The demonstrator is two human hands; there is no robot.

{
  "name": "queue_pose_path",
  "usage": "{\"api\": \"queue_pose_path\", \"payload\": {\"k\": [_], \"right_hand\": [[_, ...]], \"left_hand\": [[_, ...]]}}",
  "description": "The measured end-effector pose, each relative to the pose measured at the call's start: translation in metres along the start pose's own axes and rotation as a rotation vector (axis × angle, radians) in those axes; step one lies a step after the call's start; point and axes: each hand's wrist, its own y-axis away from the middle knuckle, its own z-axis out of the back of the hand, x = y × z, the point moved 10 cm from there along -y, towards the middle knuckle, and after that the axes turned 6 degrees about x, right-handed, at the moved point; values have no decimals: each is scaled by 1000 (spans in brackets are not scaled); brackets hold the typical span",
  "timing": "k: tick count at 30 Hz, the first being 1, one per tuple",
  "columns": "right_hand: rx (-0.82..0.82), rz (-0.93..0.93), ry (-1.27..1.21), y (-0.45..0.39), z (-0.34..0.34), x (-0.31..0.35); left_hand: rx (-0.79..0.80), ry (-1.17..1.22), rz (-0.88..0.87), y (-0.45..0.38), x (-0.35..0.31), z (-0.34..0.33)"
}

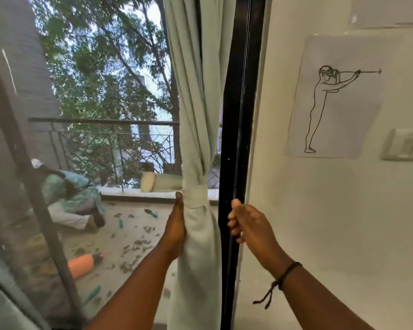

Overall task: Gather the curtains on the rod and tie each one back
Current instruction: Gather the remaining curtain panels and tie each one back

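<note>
Head-camera view at a balcony door: a pale green curtain [196,96] hangs gathered into a narrow column just beside the black door frame [236,115], cinched at its waist by a matching fabric tie-back [196,198]. The left hand [175,225] lies against the left side of the bundle just below the band, thumb tip reaching up to the band's left edge; its other fingers are hidden behind the cloth, so whether they wrap the fabric cannot be told. The right hand [246,222] hangs in front of the frame, just right of the curtain and apart from it, fingers loosely curled and holding nothing. A dark cord bracelet [286,275] circles the right wrist. On the white wall [320,222] to the right are taped a line drawing [336,101] of a standing figure and, beside it, a light switch [403,144]. Beyond the glass, a person [69,196] crouches on the balcony floor among scattered leaves, near an orange bottle [84,264], before the railing [100,121] and trees.
</note>
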Motion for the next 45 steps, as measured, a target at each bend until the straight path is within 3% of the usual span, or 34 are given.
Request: {"api": "queue_pose_path", "payload": {"k": [1,4,6,8,10,12,14,17,21,25,28,30,31,33,36,37,39,41,45], "right_hand": [[45,-28,48,-3,2,-18],[305,-184,108,0,-29,-73],[332,-202,119,2,-49,-88],[291,-157,160,1,-60,-90],[241,-97,248,-1,-66,-83],[192,-13,422,2,-72,-72],[158,73,590,9,-86,-59],[159,118,614,16,-98,-56],[86,117,597,2,-64,-67],[48,245,976,-14,-39,-56],[-160,510,1163,-15,-14,-22],[-241,540,1180,-17,5,-16],[-253,501,1165,-21,11,-18],[-114,215,1020,-36,11,-41],[451,-297,521,-33,-37,-107],[529,-381,370,-29,-48,-112],[364,-385,85,-45,-47,-102],[188,-260,61,-71,-40,-83],[354,-232,239,-92,-107,-83]], "left_hand": [[15,45,61,0,6,0],[-33,-279,165,-7,20,25],[-319,-524,50,-5,11,58],[-478,-549,-195,23,-6,65],[-333,-456,-313,49,0,46],[-156,-581,-323,61,14,27],[-119,-747,-368,60,22,26],[-60,-657,-386,53,15,30],[-163,-523,-326,30,2,83],[-311,-512,-358,17,-24,111],[-307,-708,-410,8,-52,121],[-268,-904,-397,-5,-59,128],[-255,-956,-391,-11,-59,131],[-207,-997,-371,-18,-51,125],[-89,-885,-305,-19,-18,111],[-62,-825,-311,-15,-12,108],[-36,-725,-332,-15,-6,107],[-8,-648,-349,-22,-13,107],[25,-405,-374,-45,-34,108]]}}
